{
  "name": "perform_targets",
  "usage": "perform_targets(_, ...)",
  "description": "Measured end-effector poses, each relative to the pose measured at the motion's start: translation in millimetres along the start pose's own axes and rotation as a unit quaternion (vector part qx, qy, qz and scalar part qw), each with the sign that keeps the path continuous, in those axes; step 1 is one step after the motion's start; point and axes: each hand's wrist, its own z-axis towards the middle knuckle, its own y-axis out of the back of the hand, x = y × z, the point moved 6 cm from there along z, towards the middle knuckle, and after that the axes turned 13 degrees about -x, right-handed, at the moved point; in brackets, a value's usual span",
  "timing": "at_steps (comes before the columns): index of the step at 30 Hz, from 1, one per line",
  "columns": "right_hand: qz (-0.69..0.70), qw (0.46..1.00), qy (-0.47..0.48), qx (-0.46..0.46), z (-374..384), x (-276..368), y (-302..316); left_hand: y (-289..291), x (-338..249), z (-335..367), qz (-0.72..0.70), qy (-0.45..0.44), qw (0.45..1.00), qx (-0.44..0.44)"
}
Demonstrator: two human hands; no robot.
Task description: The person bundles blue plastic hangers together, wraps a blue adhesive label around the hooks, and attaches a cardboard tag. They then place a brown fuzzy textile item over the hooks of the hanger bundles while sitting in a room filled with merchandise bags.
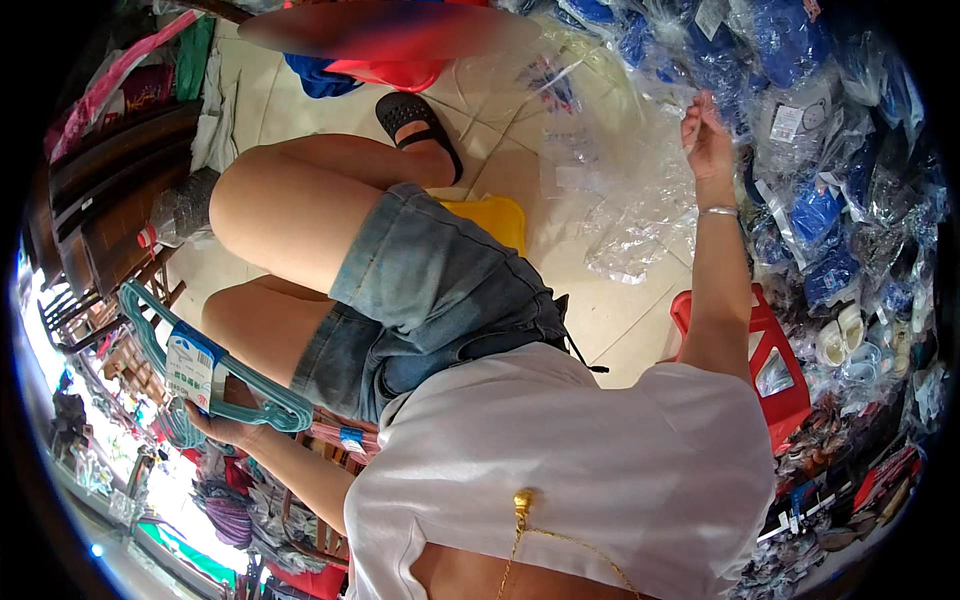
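My left hand (222,424) is closed around a bundle of teal clothes hangers (262,412), its fingers partly hidden behind them. A white and blue paper label (192,365) wraps the bundle. On the other side my right arm stretches out, and my right hand (708,142) has its fingers curled together on thin clear plastic wrapping (650,130). The crumpled plastic spreads from that hand over the floor tiles. Just beyond the hand lie blue items in clear bags (790,45).
A red plastic stool (785,395) stands below my right forearm. A yellow plastic stool (495,220) sits by my shorts. Bagged slippers (845,335) pile along the right. Dark wooden furniture (110,200) is at the left, near my knees.
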Motion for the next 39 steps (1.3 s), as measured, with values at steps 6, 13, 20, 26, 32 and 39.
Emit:
perform_targets(6,0.079,0.989,-0.038,0.118,-43.6,-1.5,-104.9,5.4,2.1,11.7,-0.013,0.009,1.0,0.013)
perform_targets(13,-0.005,0.993,-0.064,0.102,-51.2,-55.6,-131.9,3.0,14.2,-1.9,0.001,0.007,1.0,-0.017)
perform_targets(20,-0.584,0.773,0.245,0.024,6.6,-85.0,-70.8,8.4,15.9,-3.9,0.013,-0.022,0.998,-0.063)
perform_targets(26,-0.816,0.506,0.169,0.225,-37.1,-185.3,44.4,11.8,15.0,-6.2,0.028,-0.009,0.995,-0.094)
perform_targets(32,-0.956,0.284,-0.076,0.024,-80.8,-123.3,153.4,9.6,9.9,-8.2,0.04,-0.031,0.996,-0.067)
perform_targets(39,-0.686,0.723,0.067,-0.04,-23.5,-168.5,236.2,-16.1,15.8,-11.9,0.007,0.024,0.999,-0.021)
